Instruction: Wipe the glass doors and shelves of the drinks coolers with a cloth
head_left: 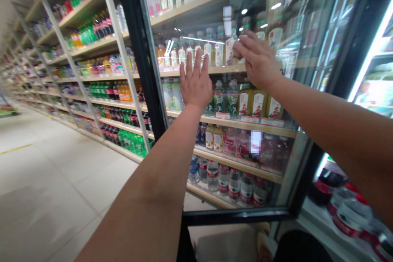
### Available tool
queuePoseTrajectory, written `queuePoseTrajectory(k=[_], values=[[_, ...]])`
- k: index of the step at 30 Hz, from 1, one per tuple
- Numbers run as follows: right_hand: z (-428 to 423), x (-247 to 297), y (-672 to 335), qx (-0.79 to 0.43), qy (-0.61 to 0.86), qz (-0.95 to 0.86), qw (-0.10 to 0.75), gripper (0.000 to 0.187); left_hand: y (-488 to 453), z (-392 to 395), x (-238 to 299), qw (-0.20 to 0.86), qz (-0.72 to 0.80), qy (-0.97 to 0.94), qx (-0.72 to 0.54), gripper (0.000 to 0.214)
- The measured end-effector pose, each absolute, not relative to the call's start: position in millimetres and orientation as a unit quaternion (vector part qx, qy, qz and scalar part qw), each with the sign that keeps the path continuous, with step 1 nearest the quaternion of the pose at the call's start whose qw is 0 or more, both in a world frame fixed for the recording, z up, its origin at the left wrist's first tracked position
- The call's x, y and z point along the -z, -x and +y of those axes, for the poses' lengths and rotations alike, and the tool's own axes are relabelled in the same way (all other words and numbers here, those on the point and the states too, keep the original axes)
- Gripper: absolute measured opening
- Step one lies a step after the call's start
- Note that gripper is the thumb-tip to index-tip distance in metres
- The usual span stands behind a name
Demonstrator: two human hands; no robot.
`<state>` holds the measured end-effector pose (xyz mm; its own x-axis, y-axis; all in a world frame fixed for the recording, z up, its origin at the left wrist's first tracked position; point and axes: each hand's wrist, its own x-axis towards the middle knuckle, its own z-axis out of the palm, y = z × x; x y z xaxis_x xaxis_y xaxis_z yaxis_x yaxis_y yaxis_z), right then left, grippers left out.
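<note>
A black-framed glass door (242,214) stands swung out in front of me. My left hand (196,84) lies against the glass with its palm forward and fingers spread. To the right and a little higher, my right hand (259,59) is raised at the glass, fingers stretched forward and slightly bent. Nothing shows in either hand. Whether the right fingertips touch the pane, I cannot tell. Behind the glass, juice bottles (258,102) and green-labelled bottles (219,97) line the shelves. Lights and a blurred bright rectangle show on the pane.
On the right, a lit cooler holds large red-capped bottles (353,215) on its low shelf. Long racks of drinks (104,90) run off to the left beside a pale tiled floor (61,180). Clear water bottles (234,182) stand low behind the door.
</note>
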<state>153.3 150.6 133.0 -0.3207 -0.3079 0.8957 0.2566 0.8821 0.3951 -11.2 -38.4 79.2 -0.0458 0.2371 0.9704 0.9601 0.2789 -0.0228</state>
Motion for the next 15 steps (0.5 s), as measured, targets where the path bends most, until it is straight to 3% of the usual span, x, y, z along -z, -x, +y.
queuePoseTrajectory(k=[3, 10, 12, 15], values=[[164, -135, -172, 0.197, 0.116, -0.706, 0.670, 0.060, 11, -39, -81, 0.456, -0.617, 0.507, 0.393, 0.074], [151, -103, -178, 0.294, 0.079, -0.817, 0.490, 0.063, 25, -32, -81, 0.482, -0.572, 0.536, 0.392, 0.064], [158, -118, -189, 0.279, 0.105, -0.808, 0.509, 0.062, 24, -33, -81, 0.478, -0.578, 0.531, 0.393, 0.067], [175, -131, -208, 0.215, 0.205, -0.732, 0.613, 0.066, 22, -34, -82, 0.471, -0.589, 0.534, 0.383, 0.070]])
